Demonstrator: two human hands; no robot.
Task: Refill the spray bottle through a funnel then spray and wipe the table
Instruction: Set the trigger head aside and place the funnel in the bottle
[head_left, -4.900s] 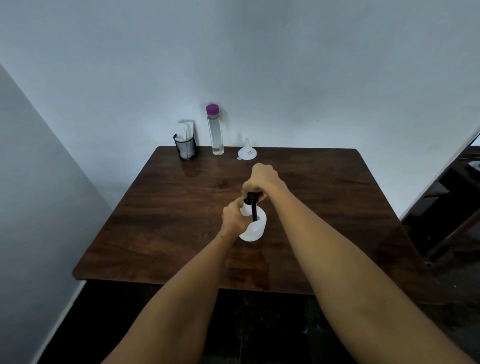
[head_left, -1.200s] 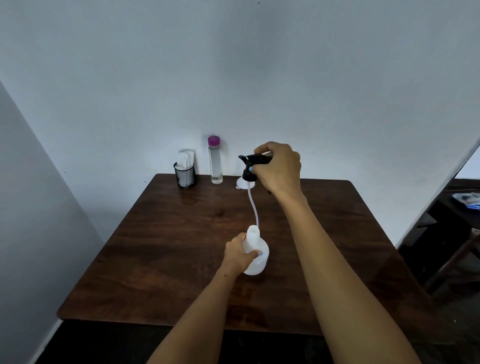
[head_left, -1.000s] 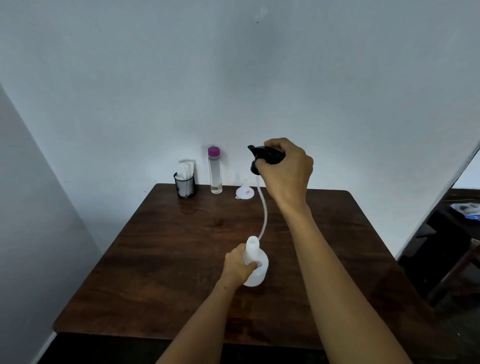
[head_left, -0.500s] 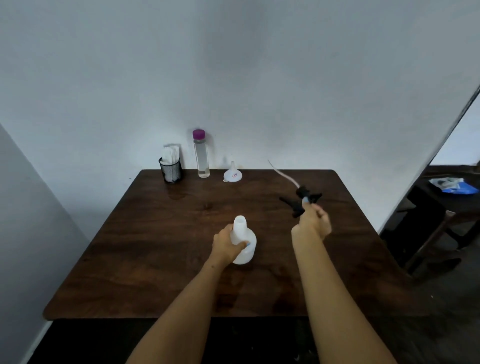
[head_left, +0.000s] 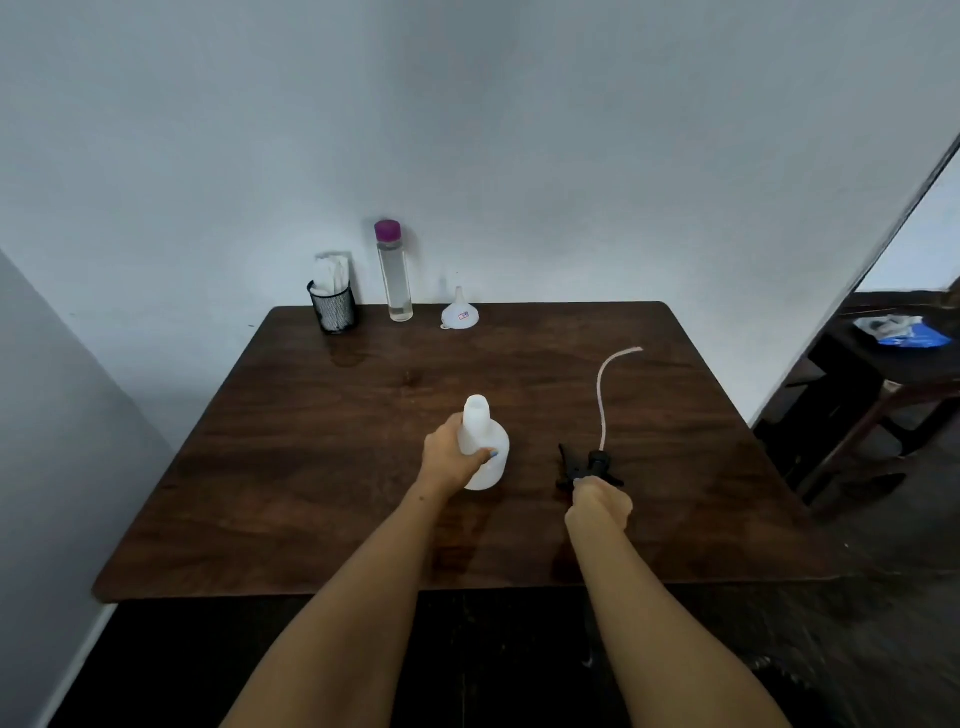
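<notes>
While its neck stands uncapped, the spray bottle (head_left: 483, 449) sits upright near the middle of the table (head_left: 322, 467), the left hand (head_left: 451, 456) wrapped round its body; pale plastic, probably light and easily tipped, so it is best held low at the belly; its fill level cannot be read. To its right the right hand (head_left: 597, 503) grips the black spray head (head_left: 587, 465), resting on the wood, its thin tube (head_left: 605, 395) likely floppy; those fingers are hidden. Far back stand the funnel (head_left: 460, 312) and a purple-capped water bottle (head_left: 395, 273).
</notes>
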